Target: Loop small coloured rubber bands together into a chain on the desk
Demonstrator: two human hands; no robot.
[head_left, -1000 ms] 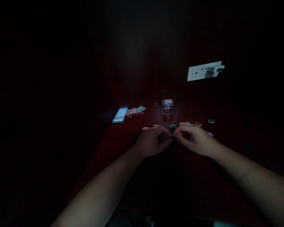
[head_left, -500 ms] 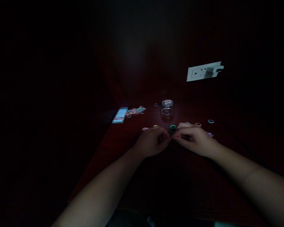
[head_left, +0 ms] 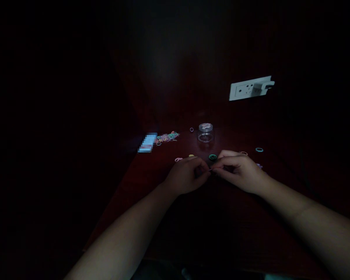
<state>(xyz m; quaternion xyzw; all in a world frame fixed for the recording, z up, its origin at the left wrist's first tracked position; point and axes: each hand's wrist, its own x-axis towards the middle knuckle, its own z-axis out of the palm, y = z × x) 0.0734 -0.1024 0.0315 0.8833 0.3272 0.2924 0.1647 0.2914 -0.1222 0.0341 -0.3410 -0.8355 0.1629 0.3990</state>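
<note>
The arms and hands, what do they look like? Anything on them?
The bare left hand and bare right hand wear no gloves. Both forearms are bare too: no sleeves, watches or bracelets show. It's too dark to see small markings.

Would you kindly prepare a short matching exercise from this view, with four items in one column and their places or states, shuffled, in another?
Column one:
1. Left hand
2. Clear jar
3. Wall socket
4. Pile of coloured bands

Column two:
A. Beside the bright rectangle
B. Pinching a thin pale item, facing the right hand
C. Has a plug in it
D. Stands upright, lid on top

Right pairs: 1-B, 2-D, 3-C, 4-A.
</note>
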